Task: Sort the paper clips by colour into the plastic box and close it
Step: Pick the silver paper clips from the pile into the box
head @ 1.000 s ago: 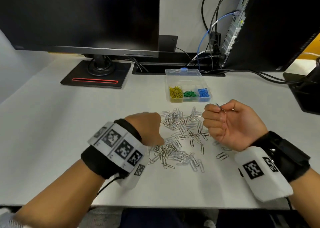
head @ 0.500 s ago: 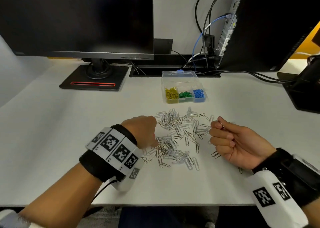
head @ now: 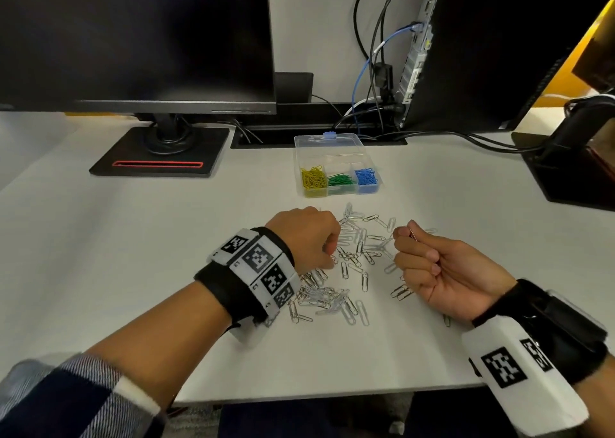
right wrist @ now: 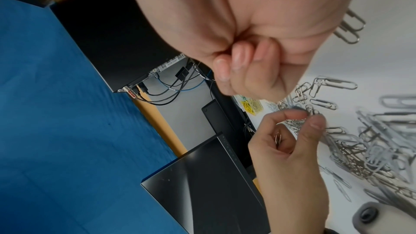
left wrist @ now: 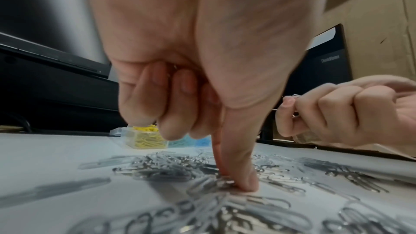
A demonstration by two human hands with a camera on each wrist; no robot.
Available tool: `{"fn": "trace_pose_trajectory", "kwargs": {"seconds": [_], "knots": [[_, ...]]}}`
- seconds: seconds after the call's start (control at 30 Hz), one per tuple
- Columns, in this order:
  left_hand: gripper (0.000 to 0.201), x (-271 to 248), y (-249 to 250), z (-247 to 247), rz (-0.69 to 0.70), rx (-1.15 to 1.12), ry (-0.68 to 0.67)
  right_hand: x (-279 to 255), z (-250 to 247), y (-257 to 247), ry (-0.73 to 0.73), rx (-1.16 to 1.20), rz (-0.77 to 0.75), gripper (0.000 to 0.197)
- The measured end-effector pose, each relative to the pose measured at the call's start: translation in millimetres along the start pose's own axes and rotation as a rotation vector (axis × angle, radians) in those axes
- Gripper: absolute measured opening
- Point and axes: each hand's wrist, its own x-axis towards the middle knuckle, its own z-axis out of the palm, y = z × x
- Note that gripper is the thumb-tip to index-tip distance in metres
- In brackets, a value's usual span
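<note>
1. I am working my left hand [head: 307, 238] down into the silver paper clips [head: 352, 264] on the worktop [head: 133, 254]: thumb and forefinger are pinching at one clip in the pile, while the other fingers are curling in over a few clips already gathered in the palm, which the right wrist view shows.
2. The pile is lying spread between my two hands, so I am judging the silver sorting as barely begun; most of these clips are waiting to be moved.
3. The plastic box [head: 336, 144] is sitting open beyond the pile, lid tipped back. Its front row is already holding yellow clips [head: 313, 178], green clips [head: 340, 180] and blue clips [head: 366, 176], each in its own compartment. The back section is looking empty to me, so I am assuming the silver ones go there.
4. My right hand [head: 442, 271] is clenching loosely, palm up, thumb and forefinger pinching one silver clip [head: 412, 235].
5. Closing the lid is coming last.
</note>
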Motion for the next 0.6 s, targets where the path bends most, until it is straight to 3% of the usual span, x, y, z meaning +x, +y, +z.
{"fn": "trace_pose_trajectory", "kwargs": {"seconds": [0.1,0.23,0.33,0.43,0.5,0.6], "knots": [[0.014,4.2,-1.4,-0.6,0.015,0.002,-0.026,-1.2,2.3,-0.5,0.006,-0.009,-0.017,0.014],[0.012,9.4,-2.9,-2.2,0.079,0.053,-0.089,-0.6,5.0,-1.2,0.124,0.008,-0.074,0.045],[0.012,10.9,-4.7,-0.5,0.151,0.143,-0.111,0.0,5.9,-1.3,0.054,0.043,-0.062,0.027],[0.014,10.7,-5.2,-1.0,0.184,0.177,-0.106,-2.3,7.5,-2.3,0.089,0.035,-0.059,0.014],[0.014,10.7,-6.2,-7.3,0.158,0.035,-0.085,-4.2,10.8,-2.9,0.132,0.026,-0.055,0.015],[0.019,11.6,-9.1,-17.1,0.075,-0.422,-0.01,-5.6,18.5,-2.9,0.246,0.067,-0.046,0.014]]}}
